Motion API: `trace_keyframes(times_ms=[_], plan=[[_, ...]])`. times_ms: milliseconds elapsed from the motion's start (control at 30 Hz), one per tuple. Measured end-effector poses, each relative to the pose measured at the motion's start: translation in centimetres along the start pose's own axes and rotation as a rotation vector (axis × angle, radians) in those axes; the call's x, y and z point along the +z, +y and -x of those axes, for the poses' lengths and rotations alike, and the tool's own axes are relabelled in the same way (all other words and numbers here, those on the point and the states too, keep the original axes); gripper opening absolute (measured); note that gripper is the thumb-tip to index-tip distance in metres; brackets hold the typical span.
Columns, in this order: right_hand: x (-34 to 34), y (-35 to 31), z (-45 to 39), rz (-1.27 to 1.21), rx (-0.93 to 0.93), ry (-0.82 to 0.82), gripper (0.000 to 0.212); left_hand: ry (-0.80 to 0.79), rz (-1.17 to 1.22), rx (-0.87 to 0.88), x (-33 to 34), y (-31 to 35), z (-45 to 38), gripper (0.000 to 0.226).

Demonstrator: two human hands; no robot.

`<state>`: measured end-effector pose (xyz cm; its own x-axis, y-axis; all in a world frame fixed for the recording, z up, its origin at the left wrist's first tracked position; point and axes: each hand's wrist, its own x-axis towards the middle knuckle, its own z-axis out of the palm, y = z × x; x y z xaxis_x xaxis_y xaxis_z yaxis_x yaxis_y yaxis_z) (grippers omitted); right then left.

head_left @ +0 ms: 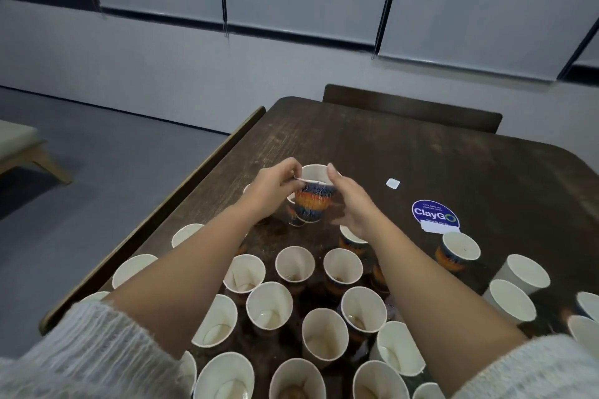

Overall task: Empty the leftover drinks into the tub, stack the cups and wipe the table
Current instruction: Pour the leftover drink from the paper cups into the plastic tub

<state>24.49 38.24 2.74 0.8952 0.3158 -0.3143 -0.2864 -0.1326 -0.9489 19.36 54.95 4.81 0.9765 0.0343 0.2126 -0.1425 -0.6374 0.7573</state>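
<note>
Both hands are raised above the middle of the dark wooden table point(437, 165), and between them is one patterned paper cup point(313, 201) with orange and dark blue bands. The left hand point(275, 191) pinches the rim of this cup at its 9 o'clock side, with thumb and fingers curled together on the edge. The right hand point(353, 204) is at the 3 o'clock side of the cup; its fingers are straight and relaxed, one fingertip up near the rim, and I cannot tell if it really touches the cup. The cup looks lifted and a little tilted, just above a second patterned cup point(293, 209) that is partly hidden behind it.

At 6 o'clock from the held cup stands a big group of open paper cups point(324, 334) – many of them have a small rest of brown drink at the bottom. More cups stand at 4 o'clock, near the right edge of the table.

At 3 o'clock from the hands a round blue sticker point(436, 214) with the word ClayGo lies on the table, and a small white square point(393, 184) is near it. Behind the table, at 12 o'clock, is a chair back point(411, 105). White fuzzy sleeves point(97, 353) cover both arms – only up to the elbow.
</note>
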Motion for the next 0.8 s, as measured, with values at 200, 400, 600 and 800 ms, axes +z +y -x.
trace_keyframes(times_ms=[200,400,600,800], plan=[[-4.9,1.1,4.3,-0.479,0.128,-0.114,0.078,-0.015,0.054,0.08,3.2,5.6,-0.3,0.014],[-11.5,0.8,8.4,-0.6,0.053,-0.032,0.061,-0.005,0.143,0.151,9.0,10.7,-0.4,0.009],[-21.4,0.2,13.1,-0.652,-0.035,0.083,0.05,-0.202,0.67,0.007,18.9,18.2,0.2,0.035],[-32.6,0.4,18.6,-0.561,-0.095,0.18,0.058,-0.39,1.114,-0.246,28.6,27.4,1.5,0.041]])
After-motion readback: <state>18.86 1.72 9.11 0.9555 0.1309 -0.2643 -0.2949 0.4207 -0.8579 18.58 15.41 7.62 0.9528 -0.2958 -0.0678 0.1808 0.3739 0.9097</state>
